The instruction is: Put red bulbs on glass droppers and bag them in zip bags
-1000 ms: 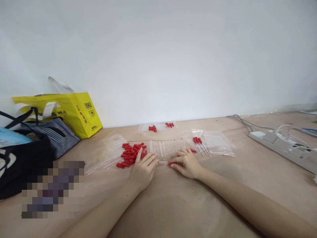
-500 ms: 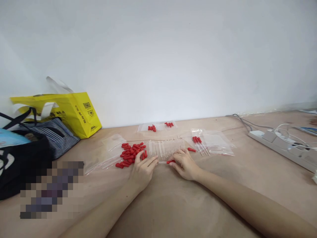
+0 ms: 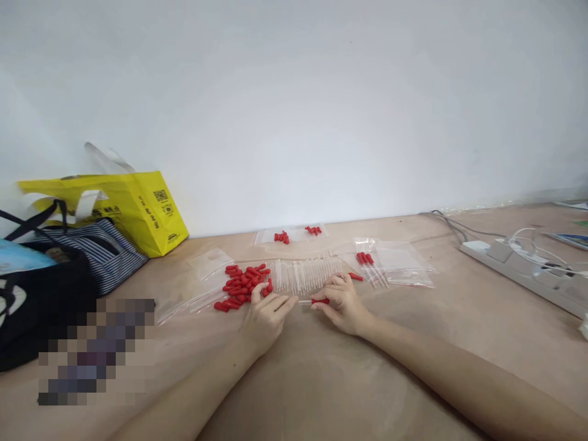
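Head view: from my remote seat I see a pale wall filling the upper half, with the brown counter running up to it. On my left a yellow bag leans near the wall, a black bag stands in front of it, and a striped pouch lies between them. A white power strip with plugs and cables lies at right.

Flat clear bags are spread on both sides of a row of clear tubes laid side by side mid-counter.

My right hand is nearly closed, thumb and fingers pinching a red bulb. My left hand has its fingertips at the far end of a tube; I cannot tell whether they grip it. Beyond it sits a heap of red bulbs.

Smaller still, that single clear tube lies crosswise between my hands, just in front of the row, and the pinched red bulb is at its right end.
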### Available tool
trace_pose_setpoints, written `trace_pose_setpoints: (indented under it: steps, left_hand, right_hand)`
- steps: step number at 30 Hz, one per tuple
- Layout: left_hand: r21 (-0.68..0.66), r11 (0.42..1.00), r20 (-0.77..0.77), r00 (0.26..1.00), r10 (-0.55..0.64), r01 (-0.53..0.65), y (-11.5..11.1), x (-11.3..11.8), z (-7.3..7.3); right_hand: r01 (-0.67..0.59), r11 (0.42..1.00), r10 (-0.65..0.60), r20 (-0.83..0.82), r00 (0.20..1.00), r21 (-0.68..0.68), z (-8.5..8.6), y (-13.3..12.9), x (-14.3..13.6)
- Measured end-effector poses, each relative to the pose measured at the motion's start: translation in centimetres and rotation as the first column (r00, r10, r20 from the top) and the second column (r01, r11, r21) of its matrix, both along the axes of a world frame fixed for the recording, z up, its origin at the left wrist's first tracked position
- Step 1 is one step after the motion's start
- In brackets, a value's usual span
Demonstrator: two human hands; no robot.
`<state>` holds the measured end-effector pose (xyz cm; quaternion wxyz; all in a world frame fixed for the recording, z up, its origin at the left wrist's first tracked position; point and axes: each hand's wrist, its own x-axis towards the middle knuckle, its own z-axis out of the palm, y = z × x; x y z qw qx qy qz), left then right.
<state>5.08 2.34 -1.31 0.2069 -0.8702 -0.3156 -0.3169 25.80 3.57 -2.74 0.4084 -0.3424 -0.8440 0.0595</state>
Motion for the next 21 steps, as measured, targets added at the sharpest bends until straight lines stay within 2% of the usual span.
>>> trace_pose_setpoints:
  steps: [6, 14, 18, 21]
  left_hand:
    - [0.013, 0.999, 0.012, 0.999, -0.032, 0.032, -0.2, 0.1, -0.1]
    - [-0.061, 0.998, 0.061, 0.998, -0.026, 0.03, -0.5, 0.3, -0.5]
    - [-0.099, 0.994, 0.072, 0.997, -0.032, 0.039, -0.4, 0.3, -0.6]
    - [-0.1, 0.994, 0.069, 0.997, -0.031, 0.038, -0.2, 0.3, -0.7]
  right_hand:
    - [-0.065, 0.998, 0.065, 0.031, 0.997, 0.012, -0.1, 0.2, 0.2]
    - [-0.1, 0.995, 0.1, -0.003, 0.995, 0.006, -0.1, 0.2, 0.2]
    - [-0.171, 0.98, 0.172, -0.002, 0.985, -0.105, 0.5, 0.6, 0.4]
    - [-0.243, 0.941, 0.24, -0.04, 0.97, -0.235, 1.0, 1.2, 0.7]
